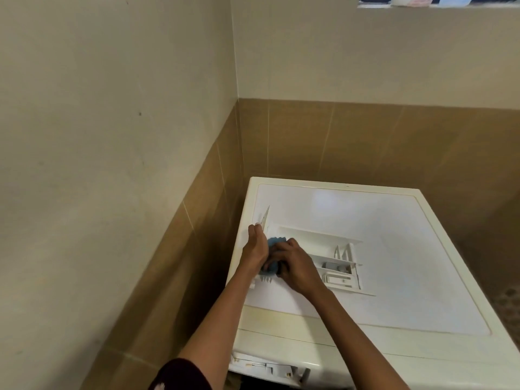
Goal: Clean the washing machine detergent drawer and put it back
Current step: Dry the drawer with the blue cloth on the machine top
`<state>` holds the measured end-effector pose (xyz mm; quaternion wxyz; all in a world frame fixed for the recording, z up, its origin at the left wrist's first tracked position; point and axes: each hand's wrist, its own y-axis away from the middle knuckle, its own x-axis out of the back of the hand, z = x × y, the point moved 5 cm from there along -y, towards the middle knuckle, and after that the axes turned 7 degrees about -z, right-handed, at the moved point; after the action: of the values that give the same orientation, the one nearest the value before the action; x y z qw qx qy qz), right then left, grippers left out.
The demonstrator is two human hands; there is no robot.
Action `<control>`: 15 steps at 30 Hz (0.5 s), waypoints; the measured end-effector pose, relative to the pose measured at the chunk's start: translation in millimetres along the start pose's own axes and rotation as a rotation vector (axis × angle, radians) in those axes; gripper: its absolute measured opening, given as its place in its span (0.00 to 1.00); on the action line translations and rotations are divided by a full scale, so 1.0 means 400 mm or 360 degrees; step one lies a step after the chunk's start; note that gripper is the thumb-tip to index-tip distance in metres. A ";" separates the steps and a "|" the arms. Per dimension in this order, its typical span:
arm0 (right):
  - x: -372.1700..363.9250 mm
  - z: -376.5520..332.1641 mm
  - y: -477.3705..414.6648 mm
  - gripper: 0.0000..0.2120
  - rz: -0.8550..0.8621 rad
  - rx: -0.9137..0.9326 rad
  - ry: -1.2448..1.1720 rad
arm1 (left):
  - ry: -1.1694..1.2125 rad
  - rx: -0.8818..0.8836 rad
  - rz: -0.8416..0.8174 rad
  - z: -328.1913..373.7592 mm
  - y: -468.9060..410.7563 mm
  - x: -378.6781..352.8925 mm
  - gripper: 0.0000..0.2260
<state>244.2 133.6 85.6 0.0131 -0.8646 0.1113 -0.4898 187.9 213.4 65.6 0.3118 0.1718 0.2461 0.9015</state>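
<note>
The white detergent drawer (329, 254) lies on top of the washing machine (394, 249), its compartments facing up. My left hand (256, 246) grips the drawer's front panel at its left end. My right hand (295, 266) holds a blue cloth (274, 243) pressed against the drawer just right of the left hand. Most of the cloth is hidden between my two hands. At the machine's front left the empty drawer slot (270, 368) stands open.
The machine stands in a corner, with a tiled wall (174, 249) close on the left and another behind it. A window sill (439, 2) with a few objects runs along the top right. Patterned floor (506, 305) shows at the right.
</note>
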 end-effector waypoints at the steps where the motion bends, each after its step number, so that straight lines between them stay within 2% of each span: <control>1: 0.007 0.006 -0.014 0.15 -0.0005 -0.0037 0.0037 | -0.0037 -0.0019 0.0012 0.007 0.011 0.003 0.27; 5: 0.040 0.016 -0.067 0.14 0.0101 -0.0168 0.0285 | -0.0153 -0.0120 -0.0004 0.020 0.032 0.006 0.23; 10: 0.031 0.022 -0.110 0.15 0.0112 -0.0507 0.0425 | -0.0265 -0.0085 0.0038 0.024 0.035 0.006 0.24; 12: 0.025 0.005 -0.104 0.15 0.0088 -0.0504 0.0440 | -0.0284 -0.0115 0.0043 0.025 0.032 0.006 0.23; 15: 0.016 -0.010 -0.062 0.13 0.0014 -0.0350 0.0327 | -0.0252 -0.0142 0.0057 0.019 0.018 0.010 0.23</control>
<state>248.3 156.8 96.4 -0.0909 -0.8057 0.1687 -0.5605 184.9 213.5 76.5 0.3213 0.2329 0.1770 0.9007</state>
